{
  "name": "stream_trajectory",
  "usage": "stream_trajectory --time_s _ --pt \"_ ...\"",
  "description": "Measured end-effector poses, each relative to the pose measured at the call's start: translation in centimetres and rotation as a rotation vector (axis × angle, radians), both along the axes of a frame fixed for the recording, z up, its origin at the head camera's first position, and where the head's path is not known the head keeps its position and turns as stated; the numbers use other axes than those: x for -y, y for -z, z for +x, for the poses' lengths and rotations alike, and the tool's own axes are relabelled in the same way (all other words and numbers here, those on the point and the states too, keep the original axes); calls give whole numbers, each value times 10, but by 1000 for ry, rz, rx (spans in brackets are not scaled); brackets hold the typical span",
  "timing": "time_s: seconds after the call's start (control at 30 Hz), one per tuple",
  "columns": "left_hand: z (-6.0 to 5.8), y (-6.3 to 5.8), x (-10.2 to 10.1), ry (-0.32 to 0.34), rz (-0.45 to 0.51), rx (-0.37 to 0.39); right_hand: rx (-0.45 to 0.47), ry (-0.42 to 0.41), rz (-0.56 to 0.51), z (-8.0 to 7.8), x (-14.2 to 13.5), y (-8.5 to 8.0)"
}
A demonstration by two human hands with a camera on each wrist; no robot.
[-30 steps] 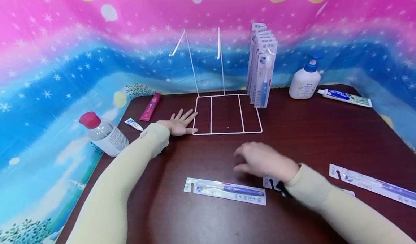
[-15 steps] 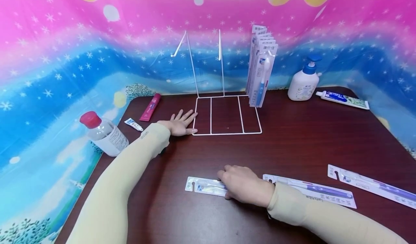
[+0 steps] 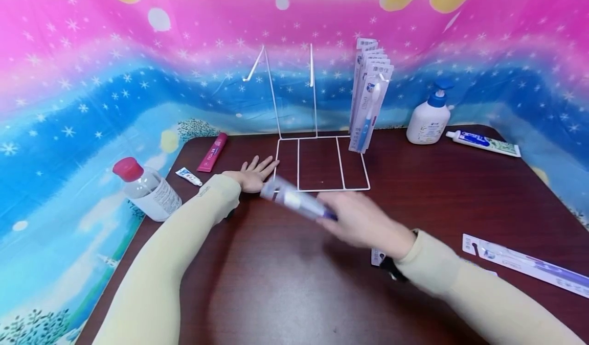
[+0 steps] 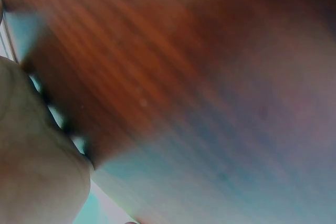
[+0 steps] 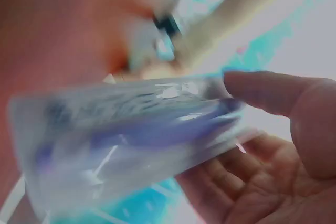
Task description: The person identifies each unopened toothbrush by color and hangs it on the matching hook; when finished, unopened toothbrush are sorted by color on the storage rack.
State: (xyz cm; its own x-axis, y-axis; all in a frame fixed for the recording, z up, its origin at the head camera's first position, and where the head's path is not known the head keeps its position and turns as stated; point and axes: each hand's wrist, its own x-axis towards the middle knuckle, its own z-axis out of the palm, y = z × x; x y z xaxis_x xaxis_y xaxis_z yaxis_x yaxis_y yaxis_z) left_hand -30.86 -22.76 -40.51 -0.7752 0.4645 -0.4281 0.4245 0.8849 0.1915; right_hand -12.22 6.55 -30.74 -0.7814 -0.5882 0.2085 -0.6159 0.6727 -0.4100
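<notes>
My right hand (image 3: pixel 352 217) pinches a packaged toothbrush (image 3: pixel 294 202) between thumb and fingers, raised over the table with its hole end pointing left. In the right wrist view the clear pack (image 5: pixel 126 135) with its purple handle is blurred. My left hand (image 3: pixel 252 176) rests on the table, fingers spread, fingertips at the left side of a white wire rack (image 3: pixel 298 163). On the rack's right hook hangs a row of packaged toothbrushes (image 3: pixel 368 110), the front one blue; the left and middle hooks are bare. The left wrist view is mostly blurred tabletop.
Another packaged toothbrush (image 3: pixel 524 263) lies at the right; one more pack (image 3: pixel 377 256) is mostly hidden under the right forearm. A pump bottle (image 3: pixel 429 122) and toothpaste tube (image 3: pixel 483 143) are back right. A red-capped bottle (image 3: pixel 154 191), pink tube (image 3: pixel 213 152) and small tube (image 3: pixel 188 176) are left.
My right hand came down on the nearest packaged toothbrush, gripped it and lifted it off the table toward the rack. The left hand stays in place.
</notes>
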Motion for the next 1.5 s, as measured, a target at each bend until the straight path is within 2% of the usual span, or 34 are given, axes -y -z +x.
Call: stream_trajectory --time_s 0.1,0.23,0.33,0.43,0.73,0.93,1.1,1.23,1.37,1.5 --pt "-3 3 1 -13 3 -4 -3 85 -150 -18 -10 -24" --pt "-7 10 4 -36 4 6 62 168 -323 -39 -18 -49" --pt "-9 13 5 -38 8 10 98 209 -397 -52 -19 -61" --pt "-11 15 5 -31 8 3 100 235 -400 -64 -16 -66" --pt "-9 13 4 -37 4 19 173 290 -346 -93 -8 -55" --pt "-8 9 2 -35 -22 10 185 309 -344 -115 -7 -49" --pt "-5 5 2 -31 -22 9 182 351 -331 -146 0 -50" --pt "-4 5 3 -39 -13 11 204 406 -348 -176 9 -50" --pt "-4 6 2 -42 -17 6 252 486 -367 -203 18 -51" --pt "-4 6 0 -36 -29 9 302 562 -365 -222 25 -51"
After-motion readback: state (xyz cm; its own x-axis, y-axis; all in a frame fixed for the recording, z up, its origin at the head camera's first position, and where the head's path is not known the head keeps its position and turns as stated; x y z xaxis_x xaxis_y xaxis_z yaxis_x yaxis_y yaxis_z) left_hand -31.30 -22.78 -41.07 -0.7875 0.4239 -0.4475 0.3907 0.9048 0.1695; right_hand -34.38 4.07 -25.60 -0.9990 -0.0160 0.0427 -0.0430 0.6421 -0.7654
